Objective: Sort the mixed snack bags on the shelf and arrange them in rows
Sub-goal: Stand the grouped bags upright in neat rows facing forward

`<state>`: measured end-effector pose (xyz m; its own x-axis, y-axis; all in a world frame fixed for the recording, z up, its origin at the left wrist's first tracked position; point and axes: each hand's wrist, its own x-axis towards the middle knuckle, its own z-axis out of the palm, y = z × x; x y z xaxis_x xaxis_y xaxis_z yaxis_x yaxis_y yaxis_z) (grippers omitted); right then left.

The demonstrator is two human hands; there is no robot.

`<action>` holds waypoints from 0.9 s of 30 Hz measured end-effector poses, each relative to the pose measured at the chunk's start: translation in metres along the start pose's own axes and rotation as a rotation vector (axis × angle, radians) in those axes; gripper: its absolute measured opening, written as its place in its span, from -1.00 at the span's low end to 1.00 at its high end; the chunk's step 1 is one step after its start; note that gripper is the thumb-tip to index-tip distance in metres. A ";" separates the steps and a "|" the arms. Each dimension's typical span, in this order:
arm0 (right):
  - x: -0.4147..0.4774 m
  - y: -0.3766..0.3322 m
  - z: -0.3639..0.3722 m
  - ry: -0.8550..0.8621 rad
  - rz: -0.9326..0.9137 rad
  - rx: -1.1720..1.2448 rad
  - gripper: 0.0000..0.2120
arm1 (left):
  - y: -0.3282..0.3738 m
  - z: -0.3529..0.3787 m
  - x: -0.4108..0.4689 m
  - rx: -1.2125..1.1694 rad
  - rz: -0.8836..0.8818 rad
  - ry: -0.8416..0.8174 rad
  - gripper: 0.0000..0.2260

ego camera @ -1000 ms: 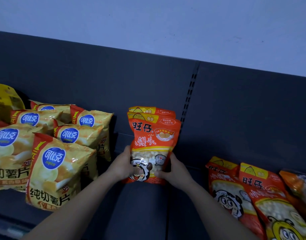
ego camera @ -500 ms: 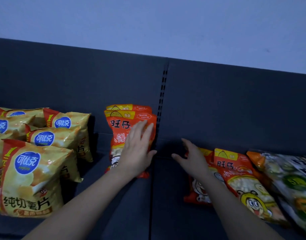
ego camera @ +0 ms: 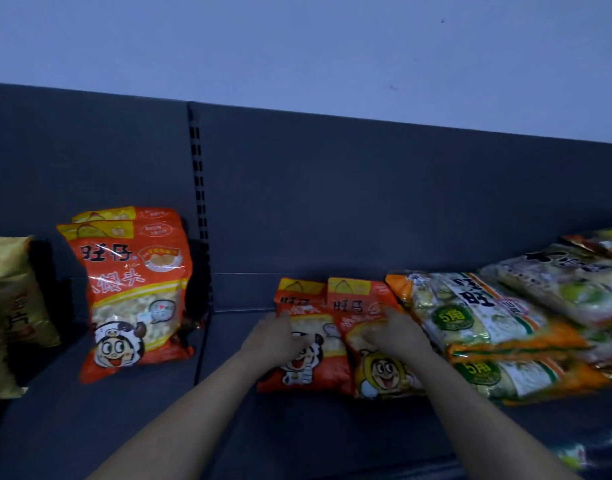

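Cow-mascot bag (ego camera: 318,372), bee-mascot bag (ego camera: 384,372): orange-red, yellow-topped, flat and touching at the shelf (ego camera: 124,427) back edge. Left hand (ego camera: 273,337) on the former, right hand (ego camera: 398,334) on the latter; finger curl unreadable.

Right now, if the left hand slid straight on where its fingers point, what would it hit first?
The orange cow-mascot bag, which the left hand seems to touch now; beyond its top edge, probably the shelf's dark back panel, though depth is unclear.
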<state>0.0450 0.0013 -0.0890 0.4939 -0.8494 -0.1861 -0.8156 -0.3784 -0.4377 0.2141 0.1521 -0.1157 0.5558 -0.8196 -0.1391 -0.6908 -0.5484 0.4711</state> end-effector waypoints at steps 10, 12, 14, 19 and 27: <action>0.001 0.026 -0.004 -0.213 0.133 0.675 -0.63 | 0.016 0.013 0.016 -0.620 -0.376 0.012 -0.43; 0.001 0.030 -0.005 -0.248 0.143 0.777 -0.65 | 0.020 0.012 0.011 -0.772 -0.436 -0.009 -0.60; 0.000 0.031 -0.008 -0.286 0.143 0.827 -0.65 | 0.025 0.010 0.004 -0.856 -0.475 0.005 -0.67; -0.001 0.020 -0.013 -0.324 0.040 0.932 -0.74 | 0.034 0.003 -0.016 -0.952 -0.445 0.154 -0.85; -0.030 -0.016 -0.008 -0.275 -0.200 1.071 -0.73 | 0.017 -0.025 -0.066 -1.102 -0.274 0.472 -0.79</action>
<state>0.0408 0.0303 -0.0690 0.7449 -0.6484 -0.1574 -0.1000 0.1248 -0.9871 0.1773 0.2015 -0.0766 0.8918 -0.4338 -0.1286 0.1079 -0.0721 0.9915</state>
